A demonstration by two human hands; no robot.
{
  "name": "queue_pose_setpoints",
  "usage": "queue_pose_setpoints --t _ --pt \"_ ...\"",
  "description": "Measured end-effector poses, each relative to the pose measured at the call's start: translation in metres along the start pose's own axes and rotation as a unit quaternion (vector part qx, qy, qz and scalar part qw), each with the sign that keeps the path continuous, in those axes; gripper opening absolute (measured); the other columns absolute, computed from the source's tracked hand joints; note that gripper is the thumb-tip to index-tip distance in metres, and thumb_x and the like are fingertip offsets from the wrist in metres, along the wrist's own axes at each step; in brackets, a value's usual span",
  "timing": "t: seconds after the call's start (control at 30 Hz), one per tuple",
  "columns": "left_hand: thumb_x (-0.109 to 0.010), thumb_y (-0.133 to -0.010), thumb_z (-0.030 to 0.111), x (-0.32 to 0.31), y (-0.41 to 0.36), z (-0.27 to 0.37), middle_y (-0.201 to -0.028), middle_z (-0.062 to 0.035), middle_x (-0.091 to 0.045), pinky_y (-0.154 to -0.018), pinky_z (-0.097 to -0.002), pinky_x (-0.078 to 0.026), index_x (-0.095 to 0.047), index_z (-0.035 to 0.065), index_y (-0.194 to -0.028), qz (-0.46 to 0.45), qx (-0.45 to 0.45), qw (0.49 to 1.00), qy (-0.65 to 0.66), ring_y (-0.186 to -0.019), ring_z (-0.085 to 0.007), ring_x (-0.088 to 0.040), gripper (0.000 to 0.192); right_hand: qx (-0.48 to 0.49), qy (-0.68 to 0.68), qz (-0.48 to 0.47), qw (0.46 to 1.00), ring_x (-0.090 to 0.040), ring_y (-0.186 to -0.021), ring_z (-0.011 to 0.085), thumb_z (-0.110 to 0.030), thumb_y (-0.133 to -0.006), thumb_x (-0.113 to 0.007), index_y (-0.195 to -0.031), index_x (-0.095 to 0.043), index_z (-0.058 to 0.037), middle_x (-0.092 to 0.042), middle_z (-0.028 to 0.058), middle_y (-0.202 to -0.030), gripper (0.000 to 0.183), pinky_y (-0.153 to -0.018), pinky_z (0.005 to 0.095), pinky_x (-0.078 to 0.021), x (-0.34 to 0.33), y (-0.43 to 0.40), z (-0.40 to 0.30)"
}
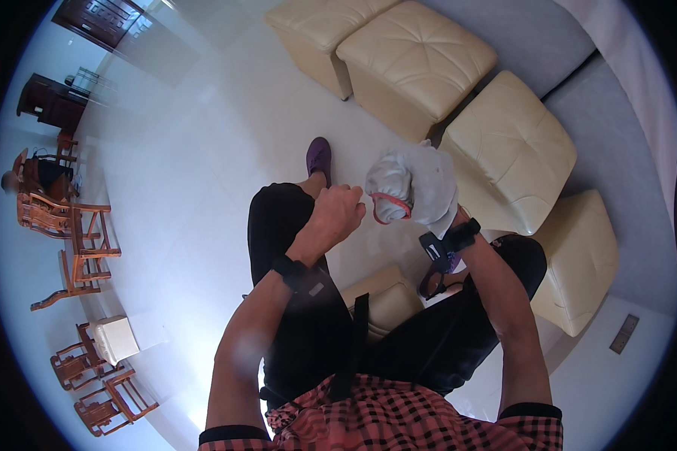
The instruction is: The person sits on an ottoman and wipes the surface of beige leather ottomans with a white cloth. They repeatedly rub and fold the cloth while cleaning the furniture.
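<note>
My left hand is held over the floor between my knees, its fingers curled in a loose fist with nothing visible in them. A small gap separates it from a bunched white cloth, which has a rolled part with a red-trimmed opening. My right hand is at this cloth. The cloth covers its fingers and most of the palm, so I cannot tell whether it is worn or only gripped. Both wrists carry black straps, the right one with a small device.
Cream leather stools stand in a row along a grey sofa on the right. Another cream stool is between my legs. Carved wooden chairs line the far left, where a person sits. Pale tiles cover the floor.
</note>
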State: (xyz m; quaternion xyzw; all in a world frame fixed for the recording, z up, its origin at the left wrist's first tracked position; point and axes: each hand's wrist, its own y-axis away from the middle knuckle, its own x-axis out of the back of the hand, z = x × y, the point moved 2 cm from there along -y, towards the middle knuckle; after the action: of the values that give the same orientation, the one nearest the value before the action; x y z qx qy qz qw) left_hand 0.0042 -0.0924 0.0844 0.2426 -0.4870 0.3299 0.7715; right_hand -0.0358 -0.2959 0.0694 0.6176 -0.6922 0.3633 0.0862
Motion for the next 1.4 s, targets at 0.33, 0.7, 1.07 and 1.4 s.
queue_pose_setpoints --t 0.33,0.7,1.07,1.4 --pt "-0.058 -0.086 0.022 -0.002 -0.007 -0.021 -0.076 -0.008 -0.063 -0.071 -0.0306 -0.049 -0.061 -0.0014 -0.088 -0.165 0.143 0.893 0.393 -0.075 -0.017 -0.061 0.024 0.014 -0.008 0.007 1.0 -0.051 -0.103 0.0293 -0.039 -0.066 -0.072 -0.12 -0.048 -0.006 -0.054 0.0128 -0.11 0.068 -0.089 0.0379 -0.0395 0.005 -0.001 -0.012" --pt "-0.049 -0.092 0.018 0.036 -0.043 -0.023 -0.077 -0.007 -0.065 -0.082 -0.0364 -0.05 -0.059 0.0053 -0.083 0.009 0.208 0.618 0.758 -0.081 -0.0225 -0.064 0.018 0.027 -0.022 0.007 0.999 -0.043 -0.112 0.0269 -0.052 -0.057 -0.07 -0.127 -0.035 -0.0058 -0.044 0.0116 -0.121 0.091 -0.095 0.0366 -0.0336 0.007 -0.004 -0.017" --pt "-0.048 -0.092 0.019 0.007 -0.061 -0.041 -0.076 -0.007 -0.063 -0.083 -0.0379 -0.049 -0.056 0.0079 -0.079 0.05 0.246 0.58 0.775 -0.083 -0.0237 -0.062 0.019 0.027 -0.047 0.012 0.998 -0.036 -0.121 0.0245 -0.065 -0.049 -0.069 -0.134 -0.021 -0.0057 -0.034 0.0105 -0.132 0.114 -0.102 0.0353 -0.0276 0.014 -0.004 -0.015" --pt "-0.048 -0.091 0.02 0.01 -0.089 -0.059 -0.08 -0.0107 -0.061 -0.076 -0.0377 -0.05 -0.054 0.0041 -0.087 0.155 0.275 0.654 0.687 -0.081 -0.0235 -0.06 0.017 -0.081 -0.51 -0.109 0.849 -0.029 -0.129 0.0224 -0.077 -0.041 -0.067 -0.141 -0.009 -0.0055 -0.025 0.0095 -0.142 0.136 -0.107 0.0341 -0.0221 0.013 0.026 -0.046"
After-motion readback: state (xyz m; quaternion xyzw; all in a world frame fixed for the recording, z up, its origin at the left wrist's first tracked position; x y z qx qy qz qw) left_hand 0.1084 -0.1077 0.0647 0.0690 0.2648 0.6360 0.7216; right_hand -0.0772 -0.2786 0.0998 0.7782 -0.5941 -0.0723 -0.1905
